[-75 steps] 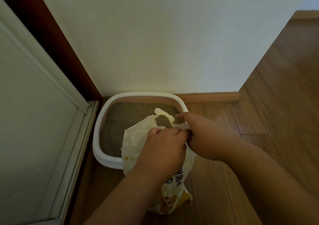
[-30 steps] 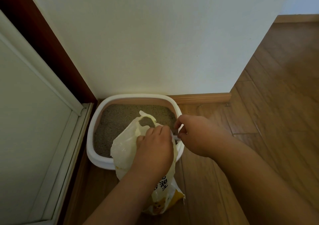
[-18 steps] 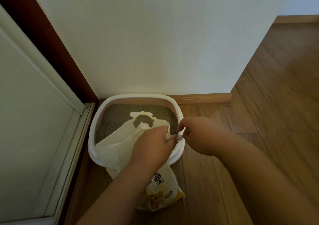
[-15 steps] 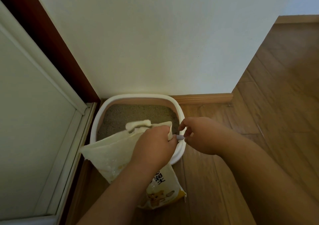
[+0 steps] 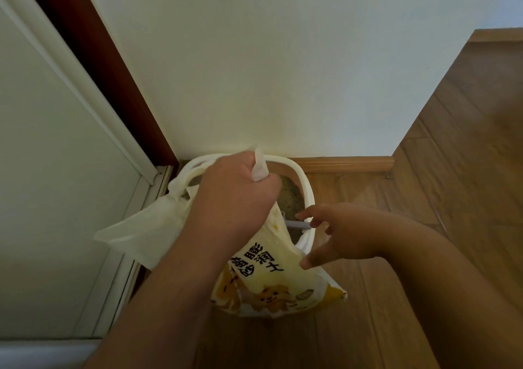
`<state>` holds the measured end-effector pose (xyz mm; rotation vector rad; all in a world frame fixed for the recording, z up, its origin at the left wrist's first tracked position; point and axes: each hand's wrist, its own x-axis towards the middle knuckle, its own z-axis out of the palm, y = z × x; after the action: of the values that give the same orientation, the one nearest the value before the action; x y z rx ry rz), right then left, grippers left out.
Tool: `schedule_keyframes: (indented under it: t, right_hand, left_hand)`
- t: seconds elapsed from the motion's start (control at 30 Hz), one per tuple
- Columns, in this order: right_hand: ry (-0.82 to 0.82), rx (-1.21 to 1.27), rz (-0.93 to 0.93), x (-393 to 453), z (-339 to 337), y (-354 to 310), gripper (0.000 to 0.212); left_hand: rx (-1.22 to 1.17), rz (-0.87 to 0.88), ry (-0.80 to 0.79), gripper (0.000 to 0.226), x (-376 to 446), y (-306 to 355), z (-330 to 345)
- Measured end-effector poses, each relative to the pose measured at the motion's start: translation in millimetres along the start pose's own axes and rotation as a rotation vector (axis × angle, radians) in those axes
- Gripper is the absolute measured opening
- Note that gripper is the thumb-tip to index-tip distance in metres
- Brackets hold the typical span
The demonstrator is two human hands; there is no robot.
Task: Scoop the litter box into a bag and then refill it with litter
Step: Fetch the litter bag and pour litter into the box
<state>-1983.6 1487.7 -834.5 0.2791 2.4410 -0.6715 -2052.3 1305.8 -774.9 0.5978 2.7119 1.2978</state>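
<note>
Where low before, litter bag now higher over litter box

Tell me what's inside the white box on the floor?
Grey litter fills the litter box. A thin grey handle pokes over its rim. The bag and left hand cover the rest.

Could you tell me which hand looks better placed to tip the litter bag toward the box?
Probably the right hand: its fingers are open beside the litter bag, while the left hand grips its top.
</note>
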Motion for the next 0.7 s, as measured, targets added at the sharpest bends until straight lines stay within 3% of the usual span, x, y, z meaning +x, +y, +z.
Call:
schedule_keyframes:
  t: [0.23, 0.37, 0.7]
  right_hand:
    - [-0.054, 0.044, -0.001, 3, 11, 7, 0.094]
    - [-0.036, 0.143, 0.001, 16, 22, 15, 0.089]
    - [-0.027, 0.34, 0.053, 62, 67, 39, 0.1]
  left_hand:
    - [-0.169, -0.005, 0.151, 0.037, 4, 14, -20]
    - [-0.21, 0.013, 0.172, 0.039, 6, 17, -28]
    - [-0.271, 0.062, 0.187, 0.043, 11, 19, -35]
